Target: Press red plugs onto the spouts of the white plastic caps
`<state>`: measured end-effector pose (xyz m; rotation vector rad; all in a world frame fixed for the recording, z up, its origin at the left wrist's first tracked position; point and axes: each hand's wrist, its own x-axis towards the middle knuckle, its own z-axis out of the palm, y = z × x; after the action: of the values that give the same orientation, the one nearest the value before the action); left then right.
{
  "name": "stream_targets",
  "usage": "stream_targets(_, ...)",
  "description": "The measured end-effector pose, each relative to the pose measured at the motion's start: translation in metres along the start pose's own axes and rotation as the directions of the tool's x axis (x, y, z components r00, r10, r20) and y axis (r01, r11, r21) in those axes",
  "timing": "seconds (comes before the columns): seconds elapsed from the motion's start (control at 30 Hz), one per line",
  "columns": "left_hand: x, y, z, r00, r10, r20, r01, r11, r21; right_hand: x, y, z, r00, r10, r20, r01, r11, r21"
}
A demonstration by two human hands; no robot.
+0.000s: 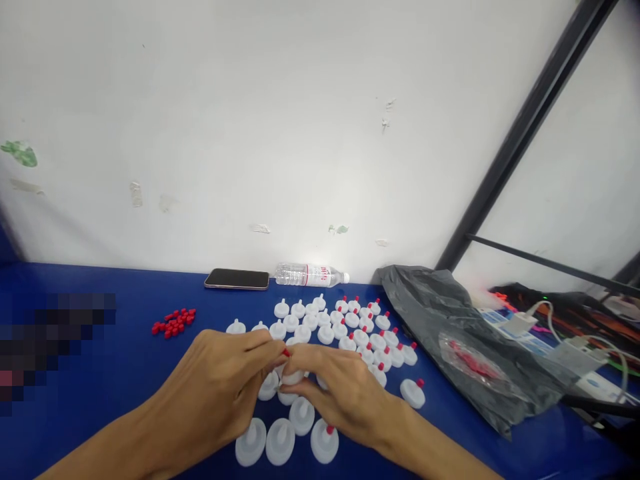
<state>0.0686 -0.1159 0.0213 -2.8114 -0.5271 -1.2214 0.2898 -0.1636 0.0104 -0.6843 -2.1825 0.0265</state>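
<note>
Both hands meet over the blue table. My left hand (225,380) pinches a small red cap (286,352) between its fingertips. My right hand (340,387) is closed on a white nozzle lid (293,375), whose upper part the fingers hide. Around and under the hands lie several white nozzle lids without caps (251,441). To the right stand several lids with red caps on their tips (413,393); one more capped lid (325,445) lies below my right hand. A pile of loose red caps (175,323) sits to the left.
At the wall lie a phone (237,279) and a clear plastic bottle (313,275). A grey plastic bag (425,313) on the right bears a clear packet of red pieces (473,359). Beyond are power strips, white adapters (520,324), cables and a dark metal frame (525,133).
</note>
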Motion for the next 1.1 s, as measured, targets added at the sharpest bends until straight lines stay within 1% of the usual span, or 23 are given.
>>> stream_targets(0.1,0.005,0.006,-0.008,0.990,-0.108,0.087,0.110,0.994,-0.017,0.002,-0.003,-0.004,0.997,0.073,0.006,-0.073,0.997,-0.009)
stream_targets(0.2,0.008,0.013,-0.013,0.972,-0.191,0.136,0.197,0.980,-0.029,0.002,-0.005,-0.009,0.992,0.124,0.018,-0.125,0.992,0.022)
stream_targets(0.33,0.008,0.019,-0.012,0.945,-0.271,0.182,0.279,0.960,-0.024,0.001,-0.006,-0.011,0.983,0.169,-0.077,-0.166,0.985,0.044)
stream_targets(0.43,0.005,0.017,-0.009,0.937,-0.281,0.206,0.298,0.953,-0.057,0.000,-0.005,-0.009,0.979,0.182,-0.091,-0.177,0.982,0.059)
stream_targets(0.6,-0.001,0.009,-0.005,0.950,-0.231,0.211,0.248,0.967,-0.058,-0.003,-0.004,-0.004,0.982,0.178,-0.059,-0.170,0.978,0.122)
stream_targets(0.7,-0.003,0.008,-0.003,0.958,-0.210,0.196,0.228,0.971,-0.069,-0.004,-0.002,-0.002,0.991,0.118,-0.061,-0.113,0.991,0.074)
stream_targets(0.77,-0.002,0.009,-0.002,0.956,-0.218,0.197,0.238,0.968,-0.083,-0.004,-0.001,-0.002,0.995,0.074,-0.063,-0.072,0.997,0.034)
stream_targets(0.8,-0.001,0.010,-0.002,0.951,-0.227,0.209,0.250,0.964,-0.091,-0.003,-0.001,-0.002,0.996,0.064,-0.063,-0.062,0.998,0.025)
stream_targets(0.87,0.002,0.010,-0.001,0.934,-0.256,0.250,0.287,0.953,-0.096,-0.002,-0.001,-0.003,0.994,0.091,-0.054,-0.089,0.996,0.024)
stream_targets(0.93,0.006,0.005,-0.003,0.918,-0.273,0.288,0.301,0.952,-0.057,0.001,-0.001,-0.005,0.987,0.158,-0.029,-0.158,0.987,0.004)
stream_targets(0.97,0.008,-0.001,-0.005,0.913,-0.283,0.295,0.301,0.954,-0.017,0.002,0.000,-0.007,0.981,0.191,-0.024,-0.191,0.981,-0.018)
stream_targets(1.03,0.009,-0.020,-0.012,0.901,-0.336,0.276,0.315,0.942,0.119,0.005,0.002,-0.013,0.967,0.250,-0.038,-0.252,0.965,-0.071)
stream_targets(1.1,0.006,-0.048,-0.021,0.872,-0.439,0.215,0.368,0.879,0.303,0.007,0.006,-0.019,0.946,0.313,-0.081,-0.320,0.943,-0.095)
